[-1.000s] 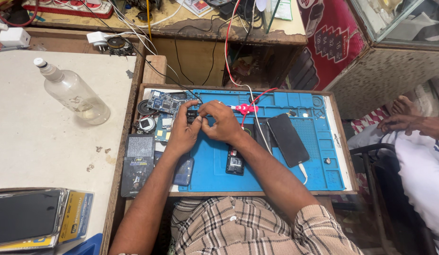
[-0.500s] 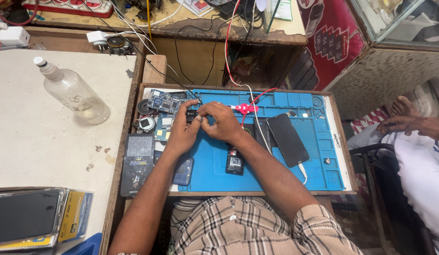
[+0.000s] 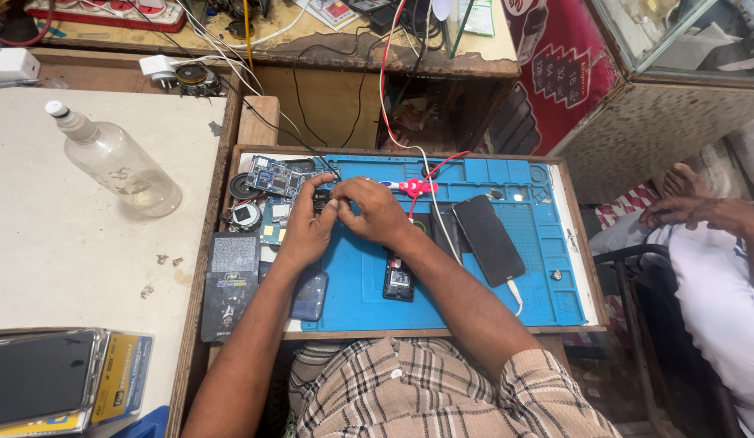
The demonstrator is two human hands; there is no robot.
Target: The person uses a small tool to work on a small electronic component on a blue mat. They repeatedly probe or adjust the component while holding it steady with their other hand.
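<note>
Both of my hands meet over the upper left of a blue repair mat [image 3: 474,300] on a wooden tray. My left hand [image 3: 308,227] pinches a small dark part [image 3: 322,199] at its fingertips. My right hand [image 3: 377,209] closes on the same spot from the right; what its fingers hold is hidden. A blue circuit board [image 3: 273,175] lies just left of the hands. A small dark phone [image 3: 398,280] lies under my right forearm. A larger black phone [image 3: 488,239] rests to the right, with a white cable at its lower end.
A clear bottle [image 3: 117,161] lies on the white table at left. A dark card [image 3: 229,285] and a blue case [image 3: 309,295] sit by my left arm. Red and white wires [image 3: 417,186] cross the mat. Another person's hand [image 3: 685,212] is at right.
</note>
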